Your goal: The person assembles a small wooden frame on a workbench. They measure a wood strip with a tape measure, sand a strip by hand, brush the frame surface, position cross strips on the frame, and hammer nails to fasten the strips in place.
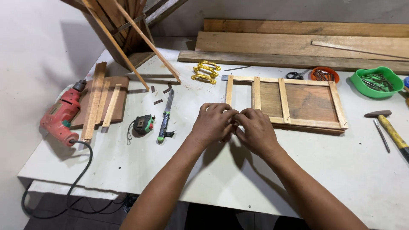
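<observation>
hands meet mid-table, left hand (211, 124) and right hand (257, 131) pressed fingertip to fingertip, pinched on something too small to make out at the near left corner of the wooden frame (286, 101). frame stretches off toward 2 o'clock from the hands. bare white table (128, 157) from 6 to 8 o'clock, near edge close below. knife (165, 116) and tape measure (142, 124) sit at 9 o'clock, hammer (394, 132) far out at 3.

Both hands, left hand (213, 122) and right hand (257, 131), meet at the near left corner of the slatted wooden frame (294, 102). The red electric drill (61, 115) lies far left, the yellow-handled hammer (392, 127) far right, long wooden planks (298, 47) behind
</observation>
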